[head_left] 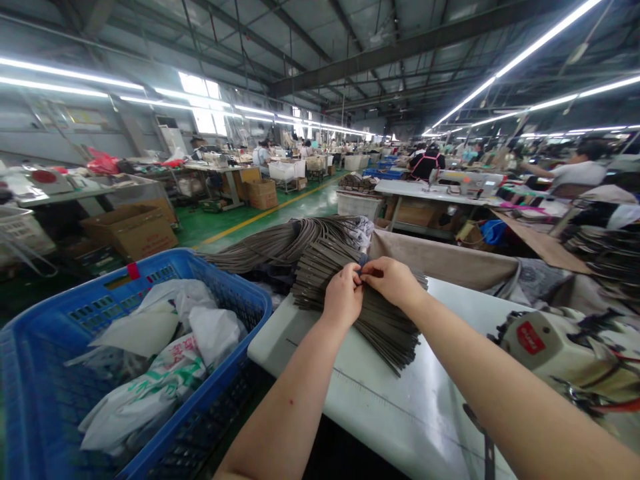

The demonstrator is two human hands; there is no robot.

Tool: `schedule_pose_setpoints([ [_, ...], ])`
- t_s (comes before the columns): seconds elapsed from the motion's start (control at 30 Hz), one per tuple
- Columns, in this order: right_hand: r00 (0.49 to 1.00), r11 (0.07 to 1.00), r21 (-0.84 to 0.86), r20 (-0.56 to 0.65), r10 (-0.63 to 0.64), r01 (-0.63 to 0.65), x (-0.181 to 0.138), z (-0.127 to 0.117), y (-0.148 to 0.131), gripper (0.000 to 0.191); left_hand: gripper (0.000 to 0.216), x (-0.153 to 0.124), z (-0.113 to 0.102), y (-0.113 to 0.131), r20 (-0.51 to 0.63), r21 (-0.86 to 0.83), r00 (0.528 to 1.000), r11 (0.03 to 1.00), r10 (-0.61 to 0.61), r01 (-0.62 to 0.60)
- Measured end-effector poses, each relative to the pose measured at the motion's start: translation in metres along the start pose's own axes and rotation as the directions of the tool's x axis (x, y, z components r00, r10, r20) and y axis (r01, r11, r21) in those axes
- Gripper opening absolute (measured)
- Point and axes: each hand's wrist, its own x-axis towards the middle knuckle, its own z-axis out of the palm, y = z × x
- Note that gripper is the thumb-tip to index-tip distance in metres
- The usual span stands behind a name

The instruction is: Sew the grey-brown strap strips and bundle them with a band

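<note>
A thick bundle of dark brown strips (390,340) lies on the white sewing table (370,397), its ends fanned out on both sides of a narrow middle. Over that middle my left hand (345,293) is closed, thumb and fingers pinched together. Facing it, my right hand (393,280) also pinches, its fingertips touching or nearly touching the left ones. A small blue-grey band (363,259) shows just behind the fingertips, across the bundle. What is pinched between the fingers is too small and covered to make out. Behind lies a longer heap of similar strips (270,243).
To the left stands a blue plastic basket (33,347) holding white plastic bags (165,373). A sewing machine (545,340) occupies the table's right side. Beyond the table is a beige cloth-lined bin (450,257). Cardboard boxes (130,230) and several people at machines are farther off.
</note>
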Motion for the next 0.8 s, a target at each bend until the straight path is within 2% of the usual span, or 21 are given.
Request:
schedule_pose_setpoints([
  [0.13, 0.991, 0.989, -0.099, 0.089, -0.1, 0.109, -0.001, -0.007, -0.012, 0.017, 0.037, -0.008, 0.005, 0.007, -0.067, 0.071, 0.998, 0.997, 0.0, 0.005],
  [0.27, 0.988, 0.985, -0.109, 0.088, -0.125, 0.134, -0.009, -0.007, -0.011, 0.018, 0.028, -0.013, 0.001, 0.01, -0.037, 0.172, 0.999, 0.985, 0.037, -0.03],
  [0.37, 0.992, 0.991, -0.061, 0.042, -0.119, 0.122, -0.014, 0.0, -0.001, 0.021, 0.024, -0.014, -0.001, 0.012, -0.014, 0.214, 0.999, 0.976, 0.028, -0.025],
  [0.47, 0.994, 0.995, 0.013, -0.053, -0.097, 0.098, -0.02, 0.011, 0.009, 0.022, 0.02, -0.015, 0.001, 0.017, -0.02, 0.269, 1.0, 0.963, -0.023, 0.028],
  [0.63, 0.978, 0.989, 0.086, -0.183, -0.102, 0.119, -0.035, 0.023, 0.013, 0.021, 0.019, -0.015, 0.008, 0.028, -0.034, 0.411, 0.996, 0.907, -0.086, 0.092],
  [0.8, 0.974, 0.986, 0.102, -0.199, -0.112, 0.134, -0.038, 0.022, 0.009, 0.019, 0.023, -0.009, 0.002, 0.024, -0.031, 0.276, 0.99, 0.951, -0.134, 0.138],
])
